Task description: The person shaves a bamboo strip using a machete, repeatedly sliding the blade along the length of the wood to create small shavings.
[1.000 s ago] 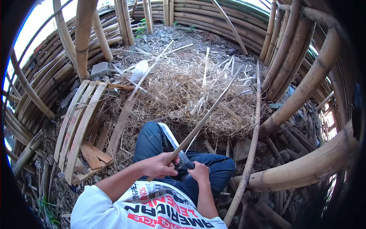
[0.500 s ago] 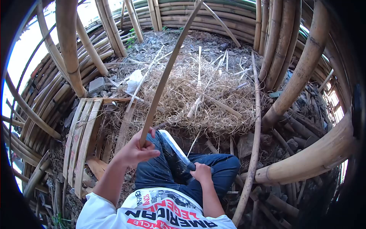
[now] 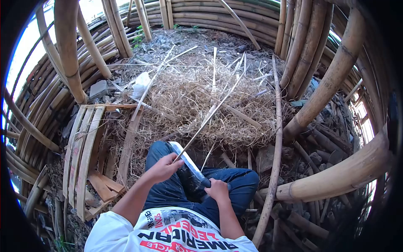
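My left hand point(image 3: 166, 168) pinches a long thin bamboo strip point(image 3: 210, 116) near its lower end, the rest slanting up and to the right over the shavings. A machete point(image 3: 187, 162) with a broad pale blade lies slanted across my lap, tip toward my left knee. Its dark handle is wrapped by the fingers of my right hand point(image 3: 218, 189), resting by my right thigh. Close to my left hand, the strip's lower end overlaps the blade's edge in this view. Beyond my crossed legs spreads a heap of curly bamboo shavings point(image 3: 189, 103).
A slatted wooden crate point(image 3: 79, 155) stands at my left. To the right lie a long thin pole point(image 3: 277, 126) and a thick bamboo trunk point(image 3: 331, 182). Upright bamboo poles point(image 3: 67, 46) rise on both sides. A white plastic bag point(image 3: 141, 84) sits beyond the crate.
The bamboo strip has swung down from steeply upright to a low slant toward the right. My left hand has lowered and turned closer to the blade; my right hand keeps its hold.
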Available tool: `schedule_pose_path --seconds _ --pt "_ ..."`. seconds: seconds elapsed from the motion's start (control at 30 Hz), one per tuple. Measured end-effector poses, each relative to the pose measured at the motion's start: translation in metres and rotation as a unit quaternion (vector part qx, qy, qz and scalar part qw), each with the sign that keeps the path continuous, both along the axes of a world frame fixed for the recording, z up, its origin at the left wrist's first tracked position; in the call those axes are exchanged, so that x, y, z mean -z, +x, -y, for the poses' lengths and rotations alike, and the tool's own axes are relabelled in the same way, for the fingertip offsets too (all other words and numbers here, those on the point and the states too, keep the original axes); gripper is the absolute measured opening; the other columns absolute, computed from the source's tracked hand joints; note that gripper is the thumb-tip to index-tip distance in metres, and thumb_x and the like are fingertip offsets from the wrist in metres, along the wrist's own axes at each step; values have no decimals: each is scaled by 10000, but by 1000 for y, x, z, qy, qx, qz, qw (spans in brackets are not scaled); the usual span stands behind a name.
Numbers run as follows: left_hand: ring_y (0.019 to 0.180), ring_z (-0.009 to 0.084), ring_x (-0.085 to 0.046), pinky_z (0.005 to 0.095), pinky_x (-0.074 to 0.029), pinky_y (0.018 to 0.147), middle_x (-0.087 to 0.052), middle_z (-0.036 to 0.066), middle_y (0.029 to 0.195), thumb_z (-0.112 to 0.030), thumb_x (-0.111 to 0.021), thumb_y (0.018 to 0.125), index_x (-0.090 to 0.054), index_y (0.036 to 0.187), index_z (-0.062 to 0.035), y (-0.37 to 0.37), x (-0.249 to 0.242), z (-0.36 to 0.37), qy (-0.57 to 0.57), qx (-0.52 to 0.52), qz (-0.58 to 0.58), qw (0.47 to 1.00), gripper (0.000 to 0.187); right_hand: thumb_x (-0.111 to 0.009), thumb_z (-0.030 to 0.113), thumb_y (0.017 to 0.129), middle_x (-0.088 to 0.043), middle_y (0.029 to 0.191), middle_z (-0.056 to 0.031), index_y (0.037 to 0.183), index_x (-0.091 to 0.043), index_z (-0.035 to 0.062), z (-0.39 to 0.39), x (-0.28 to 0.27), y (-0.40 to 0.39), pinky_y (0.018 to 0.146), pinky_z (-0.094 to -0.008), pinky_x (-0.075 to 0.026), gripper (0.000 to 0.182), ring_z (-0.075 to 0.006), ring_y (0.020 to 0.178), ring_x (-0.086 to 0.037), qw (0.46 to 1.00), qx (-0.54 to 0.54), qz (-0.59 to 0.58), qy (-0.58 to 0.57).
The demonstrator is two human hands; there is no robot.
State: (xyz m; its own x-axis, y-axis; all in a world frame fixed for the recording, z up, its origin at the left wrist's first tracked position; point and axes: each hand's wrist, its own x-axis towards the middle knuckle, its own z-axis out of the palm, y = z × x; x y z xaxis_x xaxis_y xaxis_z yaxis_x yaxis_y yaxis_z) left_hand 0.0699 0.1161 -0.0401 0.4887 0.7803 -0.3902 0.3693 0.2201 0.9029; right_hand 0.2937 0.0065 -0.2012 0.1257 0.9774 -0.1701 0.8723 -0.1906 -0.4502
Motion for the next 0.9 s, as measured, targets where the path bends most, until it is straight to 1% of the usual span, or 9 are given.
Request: schedule_pose_path --seconds 0.03,0.2,0.33,0.5,0.57,0.67,0.73,0.8,0.9 --pt "542 70 -399 235 -334 463 -446 -34 708 -281 -596 951 -543 976 -72 -2 0 2 -116 6 13 993 218 -712 322 700 -688 796 -172 889 -694 103 1 0 0 733 -456 -532 290 -347 782 -674 1000 0 2 -4" --pt "509 49 -387 211 -316 435 -438 -43 692 -265 -579 961 -535 1000 -66 -28 -12 13 -175 21 92 980 208 -715 326 695 -689 804 -170 914 -697 110 -1 2 -1 741 -461 -530 308 -351 788 -673 1000 7 -6 -3" --pt "596 48 -439 217 -364 499 -471 -42 711 -204 -553 970 -564 1036 -34 -79 -68 18 -36 83 -89 992 183 -719 323 696 -692 818 -169 930 -695 108 -3 -3 -1 747 -456 -530 319 -346 793 -675 1000 20 -11 -19" --pt "591 55 -416 209 -337 501 -453 -44 696 -119 -497 979 -573 1049 -18 -146 -136 43 -75 37 -152 985 145 -731 312 697 -692 808 -161 901 -682 94 -7 -2 -3 743 -439 -532 302 -332 793 -679 999 10 7 -43" --pt "552 49 -384 210 -308 475 -427 -47 660 -99 -491 976 -572 1056 -14 -168 -152 50 -149 -18 -138 979 141 -734 311 695 -691 802 -158 891 -679 90 -10 7 -3 739 -437 -533 300 -331 788 -679 999 11 10 -48" --pt "524 40 -373 216 -298 449 -401 -51 629 -85 -487 974 -575 1064 -18 -185 -156 49 -183 -27 -92 978 143 -741 314 686 -689 796 -154 868 -676 84 -15 13 -5 729 -438 -535 301 -330 777 -679 998 0 20 -51" --pt "517 36 -378 215 -311 450 -414 -50 624 -96 -500 974 -578 1072 -17 -173 -153 37 -170 -20 -117 978 148 -739 322 678 -690 798 -158 857 -683 81 -17 10 -5 731 -443 -538 306 -332 779 -679 998 3 26 -54" --pt "507 35 -391 217 -330 447 -437 -49 631 -139 -516 978 -583 1080 -23 -151 -128 15 -58 67 -195 977 169 -735 328 673 -690 803 -162 860 -691 81 -17 6 -5 737 -445 -539 312 -335 784 -678 998 1 27 -58" --pt "504 32 -414 215 -343 421 -455 -50 644 -204 -523 984 -572 1021 -45 -122 -86 -14 -101 72 -128 984 170 -726 339 667 -692 814 -168 872 -705 88 -15 -5 -1 749 -448 -540 326 -343 791 -677 998 9 18 -57"
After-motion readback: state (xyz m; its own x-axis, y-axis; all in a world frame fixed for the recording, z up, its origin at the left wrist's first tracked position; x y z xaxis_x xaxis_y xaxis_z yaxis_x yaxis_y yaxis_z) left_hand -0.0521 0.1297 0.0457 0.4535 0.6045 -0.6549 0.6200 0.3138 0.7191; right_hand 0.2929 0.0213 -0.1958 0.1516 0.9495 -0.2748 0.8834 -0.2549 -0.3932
